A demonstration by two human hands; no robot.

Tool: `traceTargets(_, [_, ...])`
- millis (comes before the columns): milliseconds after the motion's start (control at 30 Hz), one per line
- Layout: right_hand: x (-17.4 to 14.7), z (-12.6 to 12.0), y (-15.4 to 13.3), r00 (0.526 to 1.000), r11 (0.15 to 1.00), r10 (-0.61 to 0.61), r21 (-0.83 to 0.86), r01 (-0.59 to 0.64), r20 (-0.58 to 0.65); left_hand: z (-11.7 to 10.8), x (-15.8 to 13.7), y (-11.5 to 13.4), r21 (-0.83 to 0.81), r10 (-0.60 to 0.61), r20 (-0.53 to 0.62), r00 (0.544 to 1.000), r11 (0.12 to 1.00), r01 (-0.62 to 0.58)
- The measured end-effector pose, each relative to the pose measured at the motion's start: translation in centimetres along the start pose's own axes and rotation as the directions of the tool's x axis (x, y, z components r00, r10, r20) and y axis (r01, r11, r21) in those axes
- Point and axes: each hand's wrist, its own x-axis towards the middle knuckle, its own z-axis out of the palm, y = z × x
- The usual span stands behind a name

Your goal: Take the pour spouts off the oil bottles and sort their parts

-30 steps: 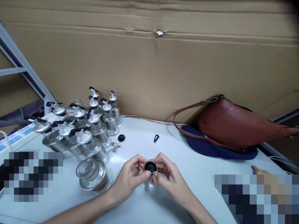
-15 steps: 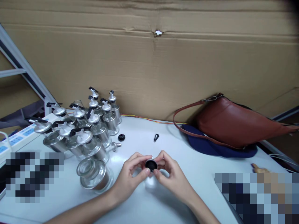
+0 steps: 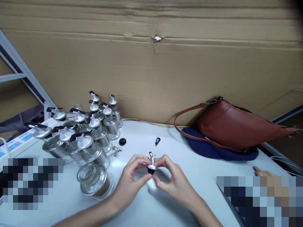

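Between the fingertips of my left hand (image 3: 136, 173) and my right hand (image 3: 169, 173) is a silver pourer spout (image 3: 152, 163) with a black ribbed stopper below it. The spout points upward, and both hands are closed on the piece just above the table. Left of my left hand stands an uncapped glass bottle (image 3: 94, 181) with a metal band. Farther out on the table lie a small black lever clip (image 3: 157, 141), a round black stopper (image 3: 122, 141) and a loose silver spout (image 3: 115, 151) lying on its side.
Several glass bottles (image 3: 101, 137) with silver spouts and black levers crowd the left back. A white power strip (image 3: 19, 140) runs along the left edge. At the right, a brown bag (image 3: 236, 126) rests on dark blue cloth (image 3: 201, 148). Cardboard (image 3: 151, 75) walls the back.
The pourer spout has been turned in my fingers: its black underside faced me before, and now its spout points up with the stopper underneath. The view has shifted slightly.
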Motion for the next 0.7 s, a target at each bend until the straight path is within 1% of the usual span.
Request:
traceTargets(67, [0.0,-0.2,0.1,1.0,0.999,-0.027,-0.022,0.027,0.003,0.0,0.0,-0.1,-0.026,-0.003,0.001,1.0,1.0,0.003])
traceTargets(167, [0.0,-0.6,0.2,0.999,0.998,-0.027,-0.06,0.026,-0.019,0.1,0.0,-0.2,-0.075,-0.028,0.005,1.0,0.997,0.028])
traceTargets(267, [0.0,-0.7,0.3,0.999,0.996,-0.015,-0.094,0.012,-0.039,0.2,0.0,-0.3,-0.095,-0.083,0.024,0.996,0.992,0.085])
traceTargets(367, [0.2,-0.6,0.6,0.999,0.997,-0.009,-0.072,0.006,-0.041,0.2,-0.1,-0.5,-0.095,-0.128,0.048,0.991,0.987,0.132])
traceTargets(467, [0.3,-0.2,1.0,0.998,0.999,-0.006,-0.037,0.003,-0.063,0.1,-0.2,-0.8,-0.062,-0.106,0.039,0.994,0.992,0.108])
traceTargets(600, [0.3,0.1,0.8,0.996,0.999,-0.018,-0.034,0.015,-0.084,0.1,-0.5,-1.3,0.039,-0.043,0.016,0.999,0.998,0.043])
traceTargets(633, [0.3,0.0,0.6,0.997,0.999,-0.016,-0.042,0.013,-0.073,0.2,-0.6,-1.4,0.068,-0.032,0.015,0.999,0.997,0.031])
traceTargets(700, [0.5,-0.6,-0.2,1.0,0.996,-0.022,-0.081,0.021,-0.01,0.3,-0.9,-1.6,0.115,-0.022,0.01,1.0,0.993,0.02])
